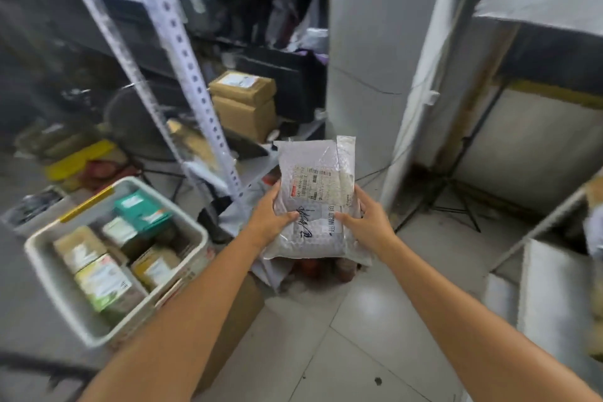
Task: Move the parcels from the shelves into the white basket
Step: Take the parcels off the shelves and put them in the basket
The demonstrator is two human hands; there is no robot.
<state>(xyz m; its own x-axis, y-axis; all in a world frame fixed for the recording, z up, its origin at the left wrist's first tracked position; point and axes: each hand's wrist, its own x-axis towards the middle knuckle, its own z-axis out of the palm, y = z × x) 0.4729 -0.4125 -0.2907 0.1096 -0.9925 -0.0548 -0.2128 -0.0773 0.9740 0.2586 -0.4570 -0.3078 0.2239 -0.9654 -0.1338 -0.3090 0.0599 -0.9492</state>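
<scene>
Holding a grey padded parcel (318, 192) between them, both hands meet just past the centre of the head view, toward 1 o'clock. The left hand (272, 220) clasps the parcel's left edge, thumb laid over the front face and fingers curled behind. The right hand (365, 222) clasps the right edge the same way, its thumb beside a small white sticker. The parcel is in the air, its printed label facing the camera, with dark handwriting across its lower half and clear tape down its right side. It hangs in front of the lower shelf of the white metal rack (182, 52), whose perforated upright runs from 11 o'clock down toward the centre. On that shelf, at 12 o'clock, two brown cardboard boxes (243, 104) sit stacked, the top one bearing a white label. The white basket (58, 297) sits at 8 o'clock, well apart from the held parcel and left of the left forearm. Inside it lie several labelled parcels, among them a teal box (142, 209) at the far side. A brown carton (235, 320) shows partly under the left forearm. Pale floor tiles (359, 336) fill 5 o'clock, and a black tripod (456, 202) stands at 3 o'clock.
</scene>
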